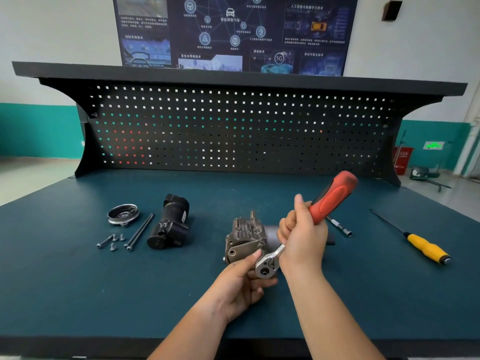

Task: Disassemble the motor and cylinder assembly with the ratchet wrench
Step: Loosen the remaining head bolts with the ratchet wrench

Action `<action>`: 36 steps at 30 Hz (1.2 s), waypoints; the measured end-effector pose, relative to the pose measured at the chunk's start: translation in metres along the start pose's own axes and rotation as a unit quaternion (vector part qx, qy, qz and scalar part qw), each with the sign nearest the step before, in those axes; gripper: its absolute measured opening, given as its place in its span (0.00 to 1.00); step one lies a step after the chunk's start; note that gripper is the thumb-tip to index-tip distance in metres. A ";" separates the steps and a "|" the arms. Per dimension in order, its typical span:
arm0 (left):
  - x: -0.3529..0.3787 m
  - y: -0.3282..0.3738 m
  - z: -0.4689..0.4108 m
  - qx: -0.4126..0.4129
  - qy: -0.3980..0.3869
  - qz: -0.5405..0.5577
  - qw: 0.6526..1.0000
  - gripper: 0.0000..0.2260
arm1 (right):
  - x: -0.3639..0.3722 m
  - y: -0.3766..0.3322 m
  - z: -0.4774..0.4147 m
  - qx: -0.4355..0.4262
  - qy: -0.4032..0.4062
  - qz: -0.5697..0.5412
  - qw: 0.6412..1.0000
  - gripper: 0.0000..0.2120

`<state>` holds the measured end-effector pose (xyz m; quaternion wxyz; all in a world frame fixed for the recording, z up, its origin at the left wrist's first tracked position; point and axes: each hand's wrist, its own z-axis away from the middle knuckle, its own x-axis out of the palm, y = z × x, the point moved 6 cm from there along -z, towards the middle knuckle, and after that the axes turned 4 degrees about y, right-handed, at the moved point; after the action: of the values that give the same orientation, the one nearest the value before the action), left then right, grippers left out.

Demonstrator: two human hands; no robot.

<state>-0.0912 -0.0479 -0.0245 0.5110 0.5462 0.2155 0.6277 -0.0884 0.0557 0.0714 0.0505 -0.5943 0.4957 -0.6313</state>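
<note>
**Head view: ratchet wrench on the cylinder assembly, both hands clamped**

From my remote seat I saw the right hand (302,236) wrapped tightly round the lower part of the ratchet wrench's (331,200) red grip. The handle slanted up and away to the right. The wrench's steel head sat low at the near end of the cylinder assembly (245,237). I could not tell whether it was seated on a fastener.

The left hand (240,285) gripped that same near end from below. Its fingers were curled under the casting and its thumb lay along the side, just beside the wrench head. The grey, grimy assembly sat near the middle of the blue counter (78,281), partly hidden by both hands.

The black motor (168,224) lay on its side, well apart to the left. Two long bolts (140,231) lay just beside it, then a cluster of short screws (114,240). A round metal end cover (123,214) lay behind them.

To the right of the hands lay a slim extension bar (339,226). Further right, a yellow-handled screwdriver (420,246) pointed away from me. A black pegboard (233,126) rose at the back of the counter.
</note>
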 end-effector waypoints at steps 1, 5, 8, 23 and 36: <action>0.000 0.000 -0.001 -0.002 -0.004 0.000 1.000 0.11 | 0.003 0.001 0.000 0.002 -0.011 0.010 1.000 0.17; 0.002 0.000 -0.003 0.020 -0.024 0.002 1.000 0.09 | 0.015 0.006 -0.002 0.011 -0.074 0.096 0.993 0.17; 0.002 0.000 -0.002 0.034 -0.030 0.003 0.999 0.13 | 0.027 0.010 -0.002 -0.001 -0.140 0.204 0.969 0.16; -0.003 -0.002 -0.012 0.042 -0.001 0.061 0.997 0.10 | 0.016 0.012 -0.003 0.013 -0.053 0.071 0.996 0.16; -0.026 0.073 0.021 0.548 0.188 -0.374 0.724 0.09 | 0.014 0.006 -0.005 0.017 -0.027 0.010 0.999 0.15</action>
<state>-0.1049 -0.1044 0.0306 0.2654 0.4770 0.8003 0.2482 -0.0993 0.0462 0.0776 0.0798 -0.6054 0.4892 -0.6227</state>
